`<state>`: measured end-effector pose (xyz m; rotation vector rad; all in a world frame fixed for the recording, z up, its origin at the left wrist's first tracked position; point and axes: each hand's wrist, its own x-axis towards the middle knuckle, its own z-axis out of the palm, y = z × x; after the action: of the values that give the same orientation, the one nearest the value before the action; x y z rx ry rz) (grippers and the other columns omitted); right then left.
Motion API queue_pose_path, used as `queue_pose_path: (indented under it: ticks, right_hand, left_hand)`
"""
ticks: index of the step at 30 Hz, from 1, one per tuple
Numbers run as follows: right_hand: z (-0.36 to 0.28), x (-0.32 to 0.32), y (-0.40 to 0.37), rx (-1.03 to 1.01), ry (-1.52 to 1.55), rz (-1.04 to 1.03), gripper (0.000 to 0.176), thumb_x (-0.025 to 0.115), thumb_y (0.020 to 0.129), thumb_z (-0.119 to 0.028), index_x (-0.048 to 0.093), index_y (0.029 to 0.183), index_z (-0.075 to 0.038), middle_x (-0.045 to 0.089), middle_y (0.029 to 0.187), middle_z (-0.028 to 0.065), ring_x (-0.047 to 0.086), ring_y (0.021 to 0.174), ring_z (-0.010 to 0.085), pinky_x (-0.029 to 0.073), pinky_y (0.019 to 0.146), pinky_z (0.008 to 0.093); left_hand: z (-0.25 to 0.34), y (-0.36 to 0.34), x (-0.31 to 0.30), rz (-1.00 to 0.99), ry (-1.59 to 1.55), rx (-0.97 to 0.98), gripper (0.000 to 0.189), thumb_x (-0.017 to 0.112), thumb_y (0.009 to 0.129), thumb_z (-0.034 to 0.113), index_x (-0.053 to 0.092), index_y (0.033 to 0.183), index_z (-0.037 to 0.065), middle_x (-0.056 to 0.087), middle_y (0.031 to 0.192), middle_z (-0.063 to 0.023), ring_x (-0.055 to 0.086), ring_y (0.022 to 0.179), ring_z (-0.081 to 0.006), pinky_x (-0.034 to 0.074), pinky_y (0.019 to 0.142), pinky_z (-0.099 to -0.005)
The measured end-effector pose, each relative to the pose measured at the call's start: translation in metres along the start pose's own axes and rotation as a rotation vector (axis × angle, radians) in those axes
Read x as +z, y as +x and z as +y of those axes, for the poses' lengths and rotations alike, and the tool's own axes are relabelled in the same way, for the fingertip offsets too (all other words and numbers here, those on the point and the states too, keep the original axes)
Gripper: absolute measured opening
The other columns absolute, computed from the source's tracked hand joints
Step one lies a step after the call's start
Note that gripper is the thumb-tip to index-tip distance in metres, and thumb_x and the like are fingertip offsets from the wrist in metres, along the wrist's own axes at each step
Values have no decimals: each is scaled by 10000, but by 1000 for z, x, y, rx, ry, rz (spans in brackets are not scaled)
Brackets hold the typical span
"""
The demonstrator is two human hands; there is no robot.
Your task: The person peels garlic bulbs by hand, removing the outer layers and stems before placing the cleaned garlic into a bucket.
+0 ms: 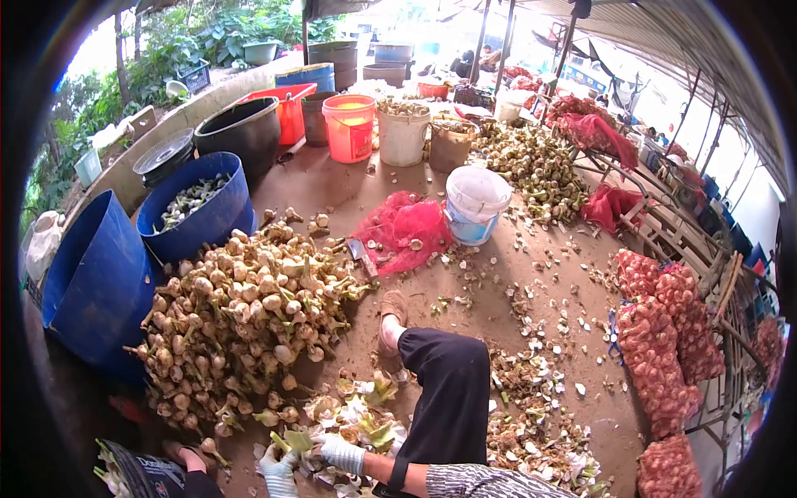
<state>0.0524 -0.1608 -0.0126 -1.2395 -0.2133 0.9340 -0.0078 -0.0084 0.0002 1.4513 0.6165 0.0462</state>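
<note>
Both my hands wear pale striped gloves at the bottom of the head view. My left hand (278,475) is closed at a garlic bulb with a green stem (292,441). Close on its right, my right hand (340,453) has its fingers bent toward the same stem; what they hold is too small to tell. Peeled skins and leaves (365,419) lie just beyond the hands. A large heap of garlic bulbs (249,307) rises ahead and to the left.
Blue tubs (100,282) stand at the left. A white bucket (477,203) sits by a red net (403,232) ahead. Filled net sacks (656,357) line the right side. A dark bag (145,475) is at the bottom left. Garlic skins (540,423) litter the floor.
</note>
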Motion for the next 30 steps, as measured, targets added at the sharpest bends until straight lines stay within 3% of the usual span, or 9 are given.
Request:
queue_pose_path:
  ticks: [16,17,18,19,21,23,26,28,30]
  right_hand:
    - [41,-39,17,127,8,55,169,500,762,-46,596,896,-12,568,759,9,512,694,101,438,622,255]
    - [41,-36,18,9,-127,0,190,511,770,-57,586,937,-5,584,881,65,539,823,165,443,750,277]
    - [16,-35,14,-412,-913,-197,207,527,776,-77,579,965,-11,571,990,103,518,939,209,407,854,285]
    - [9,-13,13,-7,-153,-16,232,548,762,-106,583,978,-27,590,966,108,540,890,207,432,810,295]
    - [9,-10,18,-127,-245,-87,282,584,735,-175,590,974,-26,618,852,105,552,769,192,460,699,327]
    - [-28,-1,11,39,-435,-58,261,568,706,-164,598,928,-29,619,809,113,554,722,189,453,647,337]
    - [25,-37,15,27,-796,179,234,622,677,-195,636,840,-28,619,736,159,595,711,292,462,654,347]
    - [20,-56,4,343,-1254,-12,342,637,675,-200,602,971,-34,618,869,178,591,799,307,462,705,362]
    - [17,-44,-3,297,-1398,59,406,646,676,-202,560,1037,-39,599,927,188,581,843,307,458,725,372]
  left_hand:
    - [29,-19,9,-89,-784,-7,235,481,880,207,526,957,-10,586,873,-138,593,761,-254,529,694,-355]
    - [32,-14,7,-27,-703,-11,273,470,883,241,525,975,-9,588,896,-146,593,794,-264,524,712,-365]
    - [33,-14,3,50,-625,-26,311,460,885,276,524,994,-8,589,919,-153,593,826,-274,519,730,-375]
    - [8,7,-3,0,-664,-101,335,434,893,293,520,1017,-7,590,937,-152,590,850,-269,510,752,-378]
    - [23,9,-1,41,-949,-362,398,371,911,341,508,1069,2,592,972,-143,582,890,-247,480,808,-366]
    - [11,14,-7,65,-699,-159,326,480,871,329,542,986,31,607,928,-96,593,828,-209,502,737,-354]
    - [-25,30,-30,-26,-1288,-252,268,544,846,297,573,895,35,618,861,-101,609,775,-225,527,663,-341]
    - [4,21,-25,35,-1078,-122,260,574,829,281,577,890,28,617,878,-114,613,805,-244,535,664,-360]
    - [8,21,-25,26,-1070,-174,280,601,807,272,575,917,16,614,916,-121,611,833,-261,533,692,-381]
